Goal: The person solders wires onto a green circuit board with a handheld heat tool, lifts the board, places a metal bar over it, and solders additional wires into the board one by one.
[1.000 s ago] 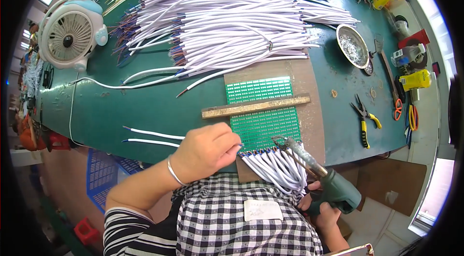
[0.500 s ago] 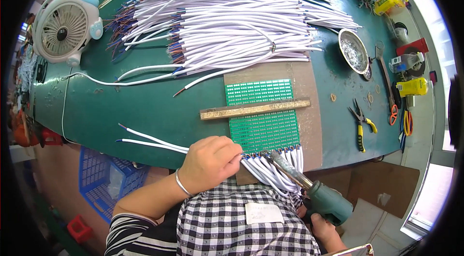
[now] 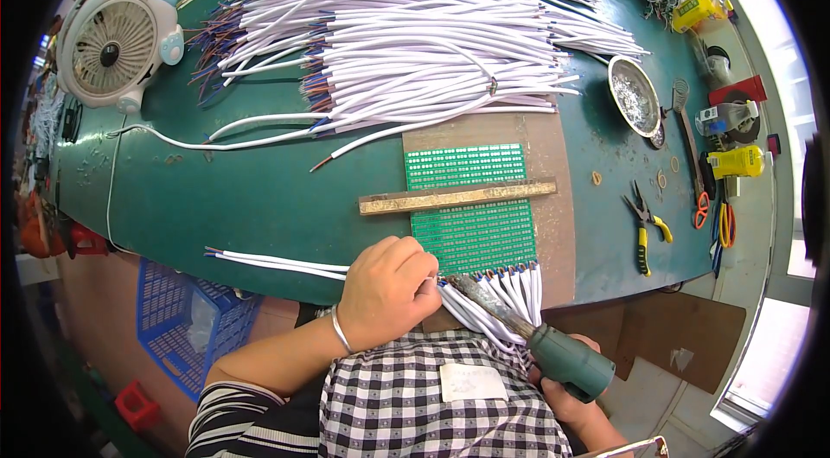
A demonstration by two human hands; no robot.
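My left hand (image 3: 389, 294) is closed in a pinch on two white cables (image 3: 281, 262), whose far ends stick out to the left. Its fingertips are at the near left corner of a green circuit board panel (image 3: 484, 237). A soldering iron (image 3: 571, 361) with a green handle is gripped in my right hand (image 3: 566, 406). The iron's thick tip lies by the panel's near edge, just right of my left fingers; whether it touches a wire is hard to see. Several white cables (image 3: 529, 289) hang from that edge toward my lap.
A wooden bar (image 3: 458, 197) lies across the panel, on a brown board (image 3: 555, 242). Behind is a big heap of white cables (image 3: 432, 51). To the right are a metal bowl (image 3: 634, 96), pliers (image 3: 643, 229) and scissors (image 3: 701, 207); a fan (image 3: 112, 51) stands at the left.
The soldering iron has moved left along the panel's near edge, closer to my left fingers. My left hand has shifted slightly right, and the held cables' free ends have come closer together.
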